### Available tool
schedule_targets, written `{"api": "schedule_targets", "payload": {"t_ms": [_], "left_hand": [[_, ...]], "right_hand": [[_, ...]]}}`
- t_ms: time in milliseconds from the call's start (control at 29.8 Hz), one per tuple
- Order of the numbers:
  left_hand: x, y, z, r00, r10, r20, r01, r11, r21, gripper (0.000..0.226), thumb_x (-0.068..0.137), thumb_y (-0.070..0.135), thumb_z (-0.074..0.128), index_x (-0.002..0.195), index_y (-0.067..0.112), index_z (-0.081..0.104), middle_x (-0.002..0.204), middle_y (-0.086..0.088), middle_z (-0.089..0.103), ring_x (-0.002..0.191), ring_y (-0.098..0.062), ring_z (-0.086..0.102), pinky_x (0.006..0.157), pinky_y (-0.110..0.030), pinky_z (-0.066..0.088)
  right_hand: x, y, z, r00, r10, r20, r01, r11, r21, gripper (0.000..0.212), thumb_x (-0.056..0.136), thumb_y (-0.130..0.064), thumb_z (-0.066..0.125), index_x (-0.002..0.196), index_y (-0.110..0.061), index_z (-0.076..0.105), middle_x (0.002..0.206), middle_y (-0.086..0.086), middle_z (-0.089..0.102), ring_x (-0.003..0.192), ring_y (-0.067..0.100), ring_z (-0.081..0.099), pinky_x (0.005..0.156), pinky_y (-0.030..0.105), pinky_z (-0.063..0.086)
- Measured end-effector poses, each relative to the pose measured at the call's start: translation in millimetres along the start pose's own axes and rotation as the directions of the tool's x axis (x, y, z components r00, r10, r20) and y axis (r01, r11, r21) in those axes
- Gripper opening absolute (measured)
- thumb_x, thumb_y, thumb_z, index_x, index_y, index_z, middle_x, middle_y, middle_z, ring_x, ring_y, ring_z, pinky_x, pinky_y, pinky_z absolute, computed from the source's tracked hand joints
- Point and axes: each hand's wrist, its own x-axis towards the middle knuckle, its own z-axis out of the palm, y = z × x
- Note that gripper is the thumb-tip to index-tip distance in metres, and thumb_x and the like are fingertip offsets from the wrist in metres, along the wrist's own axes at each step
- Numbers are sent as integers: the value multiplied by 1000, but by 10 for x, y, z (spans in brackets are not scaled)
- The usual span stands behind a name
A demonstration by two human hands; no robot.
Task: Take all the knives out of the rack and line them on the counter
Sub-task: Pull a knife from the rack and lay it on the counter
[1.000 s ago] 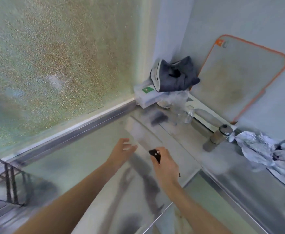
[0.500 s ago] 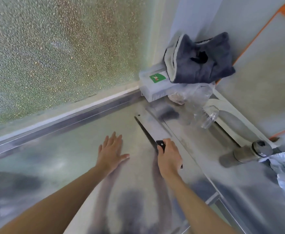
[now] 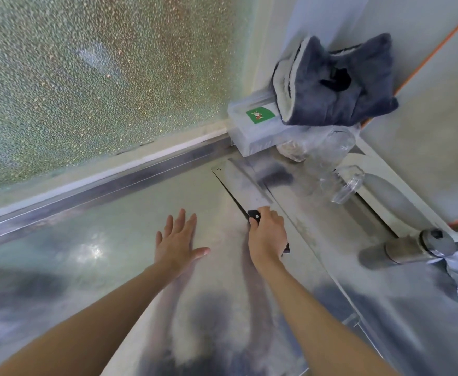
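Nearest the camera, two bare arms are stretched out over the shiny metal counter point(image 3: 92, 240). The left hand point(image 3: 177, 240) is laid flat on the counter with the fingers spread wide, and nothing is held in it. A second ago this hand was lifted up in the air; now it has been brought down and is pressed on the metal. Just beside it, the right hand point(image 3: 267, 234) is closed tight around the black handle of a big knife point(image 3: 242, 185). The wide blade is laid flat on the counter and is pointed away toward the window. A second ago the blade was blurred and was being carried lower; now it is seen sharp and at rest, so the knife seems to have been set down. That means one knife is probably put in its place, though the handle has not been let go yet. The rack is not seen here, so how many knives are left cannot be told. Farther off, a clear glass point(image 3: 348, 185) is lying on its side near a metal shaker point(image 3: 415, 246). At the back corner, a grey cloth point(image 3: 339, 82) is piled on a white box point(image 3: 255, 126), beside the bumpy window point(image 3: 100, 77).
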Motion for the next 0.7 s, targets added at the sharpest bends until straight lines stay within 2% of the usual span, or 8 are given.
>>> {"api": "schedule_targets", "payload": {"t_ms": [134, 268, 369, 570, 704], "left_hand": [[6, -3, 9, 1000, 4, -3, -4, 1000, 4, 90, 78, 52, 61, 147, 31, 8, 160, 2, -6, 147, -26, -7, 118, -50, 9], [11, -12, 24, 1000, 1, -10, -1, 1000, 2, 90, 77, 52, 62, 146, 31, 9, 160, 3, -5, 147, -26, -6, 118, -50, 10], [17, -18, 37, 1000, -2, -15, 2, 1000, 8, 90, 77, 53, 62, 146, 31, 8, 160, 3, -5, 147, -26, -6, 118, -50, 10], [3, -24, 25, 1000, 12, -22, -12, 1000, 11, 90, 77, 54, 61, 147, 30, 9, 160, 2, -3, 147, -27, -5, 118, -49, 9], [-80, 19, -201, 997, 22, -70, -28, 996, -84, 85, 77, 51, 62, 145, 22, 20, 158, -4, 15, 145, -28, 15, 116, -48, 18]], "right_hand": [[23, 9, 47, 1000, 7, -2, -7, 999, 35, 21, 91, -16, 51, 110, -6, 53, 113, 12, 54, 104, 27, 49, 72, 40, 49], [26, 24, 137, 999, 2, -32, -1, 1000, 16, 18, 90, -13, 53, 106, -5, 54, 111, 13, 53, 101, 29, 49, 85, 38, 42], [34, 23, 160, 999, 10, -41, -10, 1000, 19, 18, 89, -13, 53, 105, -4, 54, 110, 14, 53, 100, 29, 49, 86, 38, 41], [24, 1, 106, 1000, 12, -27, -14, 997, -70, 27, 89, -22, 55, 111, -6, 51, 116, 14, 53, 107, 29, 47, 90, 37, 38], [-36, -104, -110, 997, -55, 57, 59, 996, -72, 46, 88, -28, 56, 126, -7, 41, 133, 14, 43, 121, 30, 38, 99, 37, 33]]}}
